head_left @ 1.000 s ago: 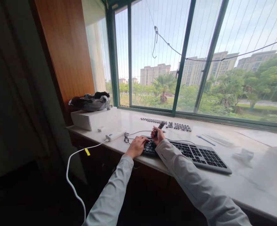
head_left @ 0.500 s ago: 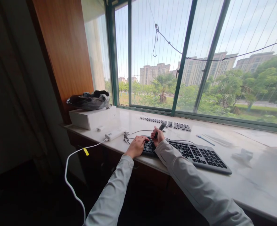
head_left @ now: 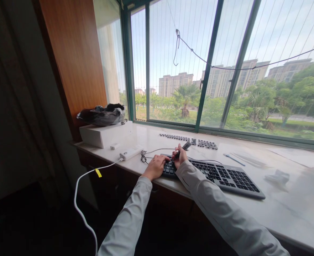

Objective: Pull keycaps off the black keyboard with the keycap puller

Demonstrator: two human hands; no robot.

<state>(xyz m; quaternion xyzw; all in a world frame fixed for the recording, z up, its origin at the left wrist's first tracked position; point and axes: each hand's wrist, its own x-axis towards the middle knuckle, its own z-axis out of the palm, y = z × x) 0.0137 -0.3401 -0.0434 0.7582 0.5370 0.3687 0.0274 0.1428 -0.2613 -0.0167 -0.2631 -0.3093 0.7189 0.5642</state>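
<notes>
A black keyboard (head_left: 223, 175) lies at a slant along the front of the white counter. My left hand (head_left: 156, 167) rests on its left end, fingers stretched over the keys and holding nothing. Close beside it, my right hand (head_left: 180, 156) is closed around a small black brush (head_left: 187, 145), whose wide end points up and away to the right. The brush's lower end is hidden by the fingers and too small to make out against the keys. Behind the keyboard, rows of loose black keycaps (head_left: 207, 144) are laid out near the window.
A white power bank (head_left: 131, 152) with a white cable (head_left: 78, 202) lies left of the keyboard, near a bundled black cord (head_left: 143, 156). A white box (head_left: 103, 134) bears a dark bag (head_left: 100, 115). To the right are a blue stick (head_left: 234, 159) and crumpled clear plastic (head_left: 277, 176).
The brush in my right hand has tilted, its wide end tipping further right and down. My left hand stays on the keyboard's left end. The view has shifted slightly.
</notes>
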